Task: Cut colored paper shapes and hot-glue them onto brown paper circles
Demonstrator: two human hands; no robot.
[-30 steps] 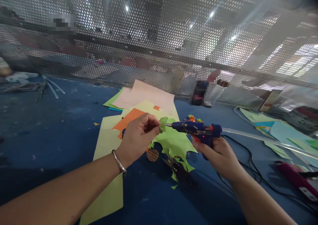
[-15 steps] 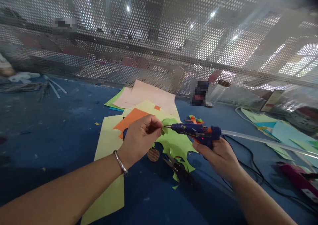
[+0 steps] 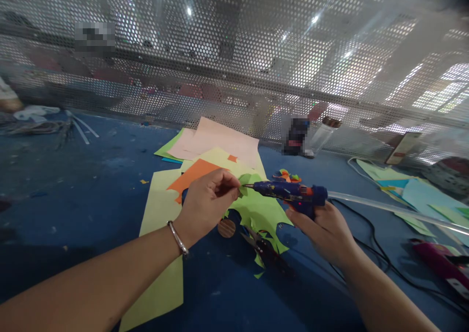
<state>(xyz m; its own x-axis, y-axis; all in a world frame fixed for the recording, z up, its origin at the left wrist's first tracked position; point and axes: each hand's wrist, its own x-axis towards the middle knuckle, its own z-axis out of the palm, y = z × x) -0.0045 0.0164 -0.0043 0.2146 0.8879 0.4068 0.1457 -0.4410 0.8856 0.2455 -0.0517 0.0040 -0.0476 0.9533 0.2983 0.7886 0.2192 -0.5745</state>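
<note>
My right hand (image 3: 326, 229) is wrapped round the handle of a blue and orange hot glue gun (image 3: 286, 191), with a long clear glue stick (image 3: 384, 208) trailing out of its back. The gun's metal nozzle meets a small green paper cutout (image 3: 249, 179), pinched between the thumb and fingers of my left hand (image 3: 210, 200). Below the hands lie a round wooden disc (image 3: 226, 228), dark-handled scissors (image 3: 269, 254) and a larger cut-up sheet of green paper (image 3: 260, 212). A silver bracelet circles my left wrist.
Yellow paper (image 3: 161, 254), orange paper (image 3: 194, 173) and pink paper (image 3: 227, 139) lie around the middle. A perforated metal screen (image 3: 234, 87) rises behind the blue table (image 3: 91, 195). On the right are a black cord (image 3: 373, 234), a magenta device (image 3: 436, 258) and pale blue paper (image 3: 425, 195).
Almost nothing differs. Both hands keep their places, with the glue gun's nozzle still at the green paper cutout.
</note>
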